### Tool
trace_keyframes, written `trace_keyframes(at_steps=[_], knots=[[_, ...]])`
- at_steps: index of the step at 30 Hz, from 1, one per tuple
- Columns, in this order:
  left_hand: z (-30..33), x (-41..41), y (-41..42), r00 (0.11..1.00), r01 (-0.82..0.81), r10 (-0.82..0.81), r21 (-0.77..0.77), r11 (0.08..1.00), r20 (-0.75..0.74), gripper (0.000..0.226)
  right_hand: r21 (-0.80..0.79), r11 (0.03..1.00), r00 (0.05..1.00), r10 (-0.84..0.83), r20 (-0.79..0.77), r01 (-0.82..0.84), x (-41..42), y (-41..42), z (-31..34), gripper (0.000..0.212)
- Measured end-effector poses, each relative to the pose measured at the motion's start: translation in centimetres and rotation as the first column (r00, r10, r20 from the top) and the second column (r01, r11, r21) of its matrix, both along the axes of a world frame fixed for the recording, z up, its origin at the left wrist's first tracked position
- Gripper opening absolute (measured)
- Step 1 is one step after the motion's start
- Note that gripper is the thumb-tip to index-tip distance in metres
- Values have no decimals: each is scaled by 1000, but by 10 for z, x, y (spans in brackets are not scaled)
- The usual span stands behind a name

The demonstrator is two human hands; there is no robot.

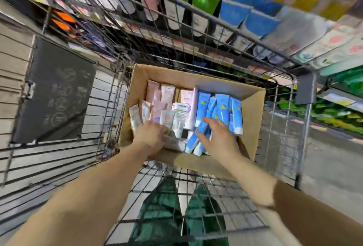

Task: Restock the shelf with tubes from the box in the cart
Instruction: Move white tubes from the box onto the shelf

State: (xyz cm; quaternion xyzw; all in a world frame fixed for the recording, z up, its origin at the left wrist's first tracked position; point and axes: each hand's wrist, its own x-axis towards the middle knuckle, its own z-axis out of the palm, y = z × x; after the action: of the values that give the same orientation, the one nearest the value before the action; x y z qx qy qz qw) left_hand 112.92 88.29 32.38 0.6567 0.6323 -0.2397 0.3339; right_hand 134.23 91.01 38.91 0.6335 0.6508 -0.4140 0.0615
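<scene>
Down inside the cardboard box (253, 112), both hands are among the tubes, so the step in hand looks like the pick-up: choosing what to lift out for the shelf (196, 49), which runs beyond the far wall of the cart (110, 120), well past the fingertips. The left hand (150, 135) reaches into the pale tubes (167, 118) at the near left of the box, its fingers curled down among them; blur and its own back hide whether it has actually closed round one, so its hold cannot be told. The right hand (216, 137) lies over the blue tubes (222, 108), fingers spread and fairly straight, resting on or just above them and not wrapped round any. More blue ones stand upright just beyond its fingertips, and pink and white ones stand beyond the left hand. Both forearms stretch forward and down over the near rim of the cart, the right one showing a tan sleeve (314, 214) at the elbow. Next, I judge, the right hand must close round a bunch of blue tubes, lift them clear of the box wall, and carry them up to the matching blue row on the shelf, which sits ahead and slightly right of that hand. Loose tubes could slip if too many are gathered at once.
</scene>
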Motion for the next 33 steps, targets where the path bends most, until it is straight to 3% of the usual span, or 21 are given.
trace_keyframes(at_steps=[4,8,11,13,15,18,20,22,26,29,31,33], knots=[[6,3,7,992,54,-63,-83,995,-110,31,-38,999,1000,24,6,-24,0,-2,-1,50],[16,-4,7,998,52,-54,-118,992,-13,30,-62,996,997,67,-27,-69,-5,2,3,54],[27,-8,5,974,103,-135,176,979,180,22,-171,969,984,167,-66,-176,-9,2,3,65],[32,-7,4,931,50,-193,416,908,309,23,-309,930,978,170,-123,-200,-13,2,5,72],[34,-2,6,890,-57,-200,533,844,411,27,-385,901,976,154,-153,-202,-15,1,6,69],[36,5,9,877,-163,-147,571,804,457,34,-329,934,988,106,-109,-137,-13,1,6,59],[34,6,11,869,-331,60,488,808,492,53,-251,968,997,-8,-82,-13,-9,1,2,53],[30,5,11,807,-520,343,304,798,480,62,-186,978,992,-103,-70,89,-4,3,-1,46],[13,8,2,555,-768,728,-88,634,403,53,-111,968,969,-234,-79,225,6,5,-9,49],[1,12,-1,472,-837,797,-93,540,376,16,-100,947,942,-315,-113,305,10,4,-14,49],[-6,13,0,467,-851,805,-60,521,366,17,-102,939,931,-340,-133,329,10,3,-16,46],[-10,15,2,542,-817,779,-20,577,315,16,-104,934,924,-354,-147,342,11,2,-18,47]])
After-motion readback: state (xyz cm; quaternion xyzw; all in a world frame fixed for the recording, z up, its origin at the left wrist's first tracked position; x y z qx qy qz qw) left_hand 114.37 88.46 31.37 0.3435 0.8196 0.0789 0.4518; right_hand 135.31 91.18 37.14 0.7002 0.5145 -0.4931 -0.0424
